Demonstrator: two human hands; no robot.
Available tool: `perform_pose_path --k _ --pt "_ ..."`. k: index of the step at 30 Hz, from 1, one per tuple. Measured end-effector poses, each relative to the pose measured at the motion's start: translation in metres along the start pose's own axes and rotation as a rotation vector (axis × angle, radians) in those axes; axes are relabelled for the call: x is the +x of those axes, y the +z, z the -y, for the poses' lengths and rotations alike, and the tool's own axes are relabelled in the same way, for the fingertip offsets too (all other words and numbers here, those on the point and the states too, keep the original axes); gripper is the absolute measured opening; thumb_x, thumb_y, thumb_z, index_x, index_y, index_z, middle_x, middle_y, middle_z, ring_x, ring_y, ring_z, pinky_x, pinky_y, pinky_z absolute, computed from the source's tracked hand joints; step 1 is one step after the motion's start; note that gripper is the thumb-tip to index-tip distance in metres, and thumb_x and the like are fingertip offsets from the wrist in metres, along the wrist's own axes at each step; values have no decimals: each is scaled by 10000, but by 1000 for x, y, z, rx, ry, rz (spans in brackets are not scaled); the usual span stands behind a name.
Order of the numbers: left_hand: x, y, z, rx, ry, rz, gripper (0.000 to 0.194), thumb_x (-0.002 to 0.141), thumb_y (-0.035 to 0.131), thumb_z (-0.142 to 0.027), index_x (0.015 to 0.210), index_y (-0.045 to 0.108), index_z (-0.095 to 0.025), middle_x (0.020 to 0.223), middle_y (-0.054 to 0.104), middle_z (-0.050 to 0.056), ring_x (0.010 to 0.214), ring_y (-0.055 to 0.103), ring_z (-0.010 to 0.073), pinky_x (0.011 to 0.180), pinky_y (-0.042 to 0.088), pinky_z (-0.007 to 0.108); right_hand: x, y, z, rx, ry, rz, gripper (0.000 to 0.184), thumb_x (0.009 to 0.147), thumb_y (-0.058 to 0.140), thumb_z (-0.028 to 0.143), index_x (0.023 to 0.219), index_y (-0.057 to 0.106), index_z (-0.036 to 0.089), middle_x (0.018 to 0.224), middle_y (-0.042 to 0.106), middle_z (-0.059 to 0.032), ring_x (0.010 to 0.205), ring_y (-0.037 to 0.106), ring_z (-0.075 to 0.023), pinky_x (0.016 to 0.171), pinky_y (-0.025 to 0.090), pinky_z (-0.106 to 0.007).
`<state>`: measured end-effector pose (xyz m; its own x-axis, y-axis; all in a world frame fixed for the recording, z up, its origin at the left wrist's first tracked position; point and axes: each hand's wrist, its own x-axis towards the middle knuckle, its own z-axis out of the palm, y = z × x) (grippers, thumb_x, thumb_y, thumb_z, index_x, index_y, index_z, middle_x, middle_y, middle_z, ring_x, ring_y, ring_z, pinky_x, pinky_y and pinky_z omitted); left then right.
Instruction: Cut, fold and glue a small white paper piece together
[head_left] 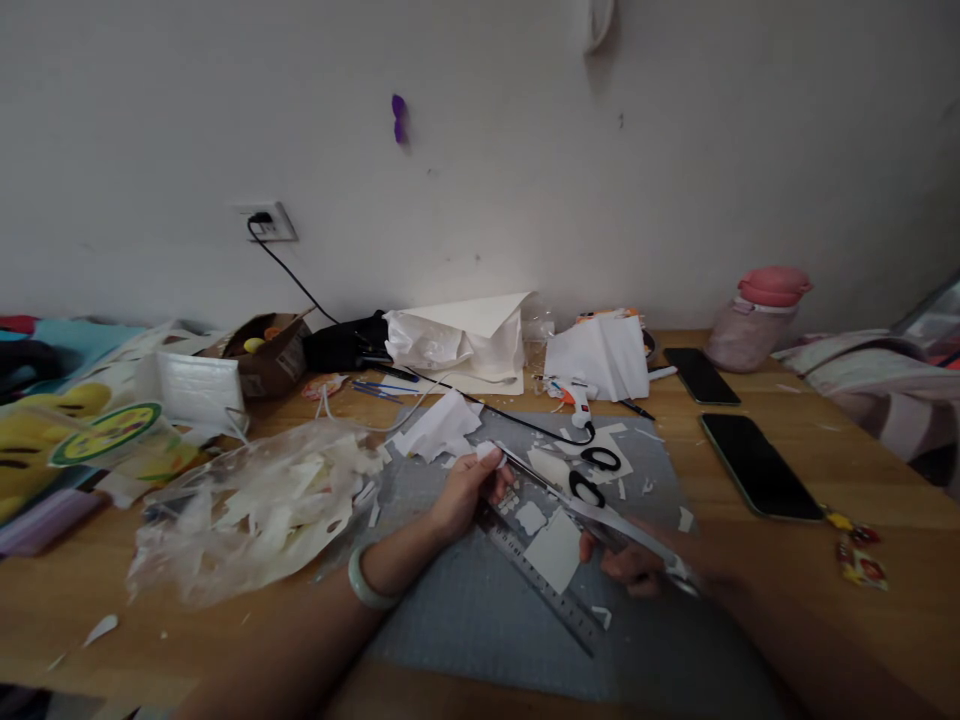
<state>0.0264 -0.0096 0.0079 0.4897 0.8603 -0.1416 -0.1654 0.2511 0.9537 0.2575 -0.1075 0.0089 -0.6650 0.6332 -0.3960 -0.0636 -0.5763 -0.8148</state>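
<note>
My left hand (pixel 465 490) is closed in a pinch on the far end of a long pale strip (pixel 585 510), which slants across a grey cutting mat (pixel 465 620). My right hand (pixel 637 565) is closed on the strip's near end; its fingers are dim and slightly blurred. Whether the strip is paper or metal I cannot tell. A metal ruler (pixel 540 585) lies on the mat under the hands, beside white paper offcuts (pixel 556 550). Black-handled scissors (pixel 592 475) rest just beyond the strip. On my left wrist is a pale bangle (pixel 367 585).
A clear plastic bag of paper scraps (pixel 255 500) lies left of the mat. A white glue gun (pixel 581 405), crumpled paper (pixel 600 360) and a cardboard box (pixel 266 350) stand behind. Two dark phones (pixel 757 465) (pixel 701 375), a pink bottle (pixel 757 315) and sweet wrappers (pixel 862 565) are at the right.
</note>
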Motion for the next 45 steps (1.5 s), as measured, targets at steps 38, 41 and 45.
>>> perform_pose_path --k 38,41,45 --pt "-1 0 0 -20 21 -3 371 729 521 -457 589 634 -132 401 477 -17 400 376 85 462 273 230 2 1 3 122 8 65 492 670 661 559 894 537 138 548 348 93 414 174 -2 350 120 -135" --pt "-1 0 0 -12 15 -11 356 700 540 -449 584 626 -124 401 481 -17 390 371 80 457 270 229 3 2 4 121 -6 82 486 669 672 537 895 539 128 540 339 99 407 163 4 348 113 -137" --pt "0 -1 0 15 0 -27 318 676 561 -427 541 584 -139 383 469 -23 388 371 82 458 267 228 5 -3 0 133 -6 96 439 707 654 498 911 544 125 539 345 94 416 171 -3 349 126 -137"
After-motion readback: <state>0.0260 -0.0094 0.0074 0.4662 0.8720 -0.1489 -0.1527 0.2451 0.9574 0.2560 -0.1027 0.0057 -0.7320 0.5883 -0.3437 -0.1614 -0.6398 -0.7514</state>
